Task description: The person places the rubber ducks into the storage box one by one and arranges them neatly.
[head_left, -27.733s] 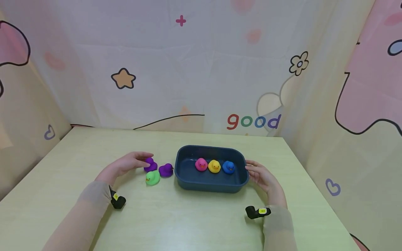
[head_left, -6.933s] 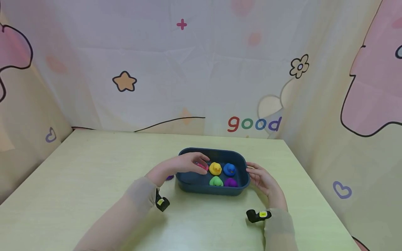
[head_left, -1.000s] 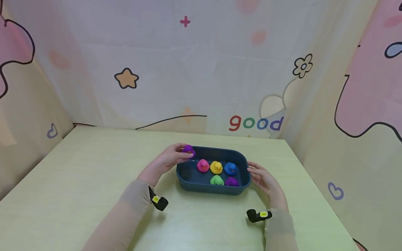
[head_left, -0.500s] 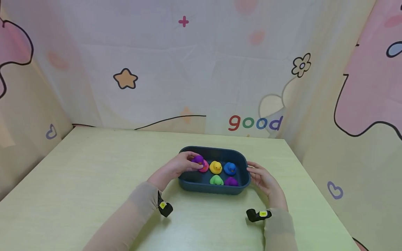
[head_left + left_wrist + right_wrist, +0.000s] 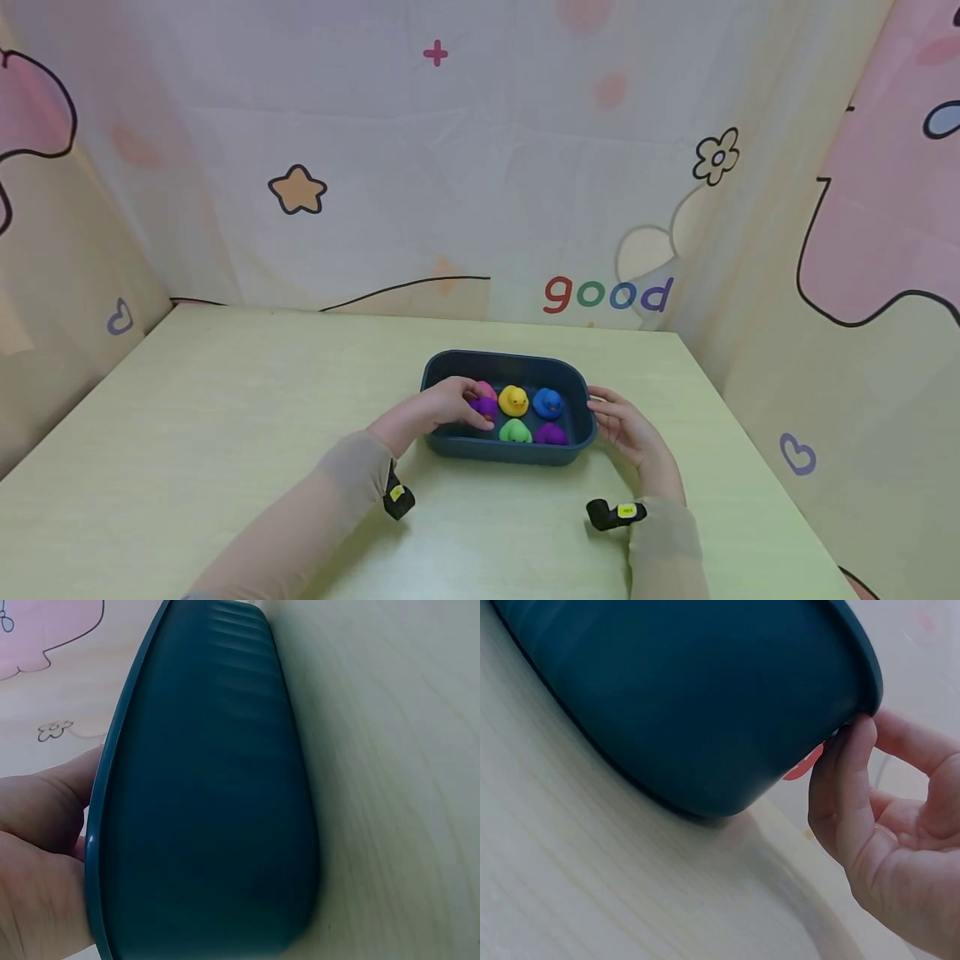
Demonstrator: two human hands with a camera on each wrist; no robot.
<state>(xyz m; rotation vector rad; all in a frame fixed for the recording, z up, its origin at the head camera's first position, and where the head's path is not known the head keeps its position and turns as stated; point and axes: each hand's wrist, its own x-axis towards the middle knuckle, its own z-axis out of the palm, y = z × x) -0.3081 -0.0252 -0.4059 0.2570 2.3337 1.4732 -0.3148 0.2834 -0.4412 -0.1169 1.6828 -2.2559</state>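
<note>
My left hand (image 5: 452, 402) reaches into the dark blue box (image 5: 487, 452) at its left end. Its fingers hold a purple rubber duck (image 5: 486, 407) just in front of the pink rubber duck (image 5: 487, 387), which is partly hidden. In the left wrist view the box's wall covers the fingers and the duck. My right hand (image 5: 630, 425) touches the box's right end with relaxed, slightly bent fingers, just below the rim in the right wrist view. Also in the box are a yellow duck (image 5: 513, 401), a blue duck (image 5: 548, 403), a green duck (image 5: 516, 431) and another purple duck (image 5: 551, 433).
The box stands on a pale wooden table (image 5: 285, 400). A printed cloth (image 5: 375, 208) hangs behind the table and along both sides. A small black camera (image 5: 397, 494) is worn on the left wrist, another black camera (image 5: 613, 513) on the right.
The green duck and both purple ducks lay on the table at first. In the last second my left hand has carried one purple duck over the left rim, down into the box. The right hand stays put.
</note>
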